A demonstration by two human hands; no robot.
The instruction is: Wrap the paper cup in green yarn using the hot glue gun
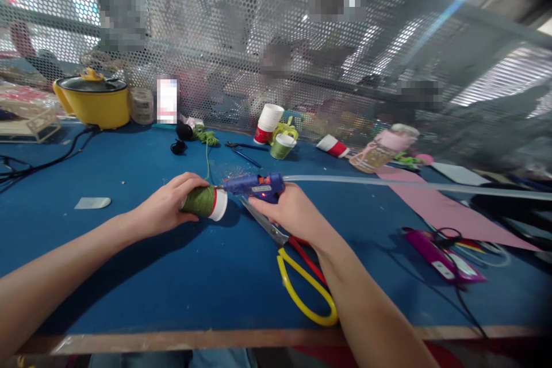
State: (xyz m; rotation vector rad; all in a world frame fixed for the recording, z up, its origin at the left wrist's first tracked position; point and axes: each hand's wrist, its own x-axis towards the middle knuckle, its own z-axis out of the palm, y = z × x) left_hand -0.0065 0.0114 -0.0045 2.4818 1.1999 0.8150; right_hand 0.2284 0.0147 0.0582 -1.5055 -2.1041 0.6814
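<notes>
My left hand (181, 198) is wrapped round a paper cup (202, 203) lying on its side. Green yarn covers most of it, leaving a red band and a white rim bare at the right. A strand of yarn (208, 161) runs from the cup back to a green bundle (205, 135). In my right hand (288, 210) is a blue glue gun (254, 185), its nozzle at the yarn's edge on the cup. A long clear glue stick (345, 180) sticks out of its back. Scissors (297, 270) with red and yellow handles lie beneath my right wrist.
Pliers (245, 152), stacked paper cups (268, 123) and a green-wrapped cup (282, 148) are behind my hands. A yellow pot (97, 102) stands far left. To the right are pink paper (448, 207) and a purple power strip (444, 259) with cables. Metal mesh (241, 46) borders the back.
</notes>
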